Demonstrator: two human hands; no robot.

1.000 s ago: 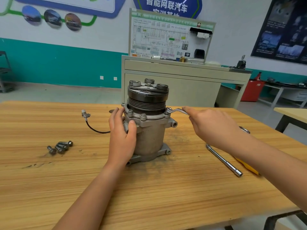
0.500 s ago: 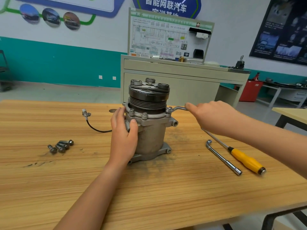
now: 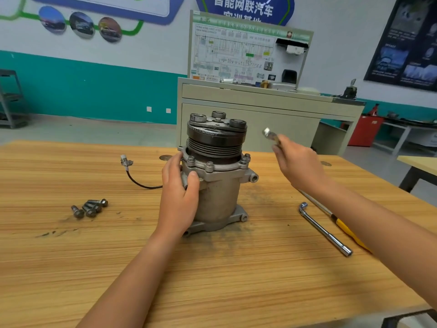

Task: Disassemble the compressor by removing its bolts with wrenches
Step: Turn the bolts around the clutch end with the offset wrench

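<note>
1. The wooden table point(image 3: 212, 280) fills the lower frame. At lower right lie an L-shaped socket wrench point(image 3: 324, 229) and, just beside it, a screwdriver point(image 3: 343, 227) with a yellow handle, partly hidden by the right forearm.
2. Left of centre sit four loose bolts point(image 3: 89, 208), bunched together.
3. The left hand point(image 3: 182, 188) wraps its fingers and thumb round the compressor point(image 3: 217, 181), just under the flange.
4. The compressor stands at centre frame with its long axis upright and the pulley on top. Its plug lead point(image 3: 125, 160) trails left.
5. The right hand point(image 3: 300, 166) grips a small wrench point(image 3: 269, 134), held in the air clear of the compressor. The nearest flange bolt point(image 3: 246, 158) lies down and left of the wrench tip, so I judge the right hand must come that way to seat it again.
6. At top centre stands a wiring board point(image 3: 246, 50); only "HV" is legible. The blue sign point(image 3: 243, 5) above reads "智能网联汽车".
</note>
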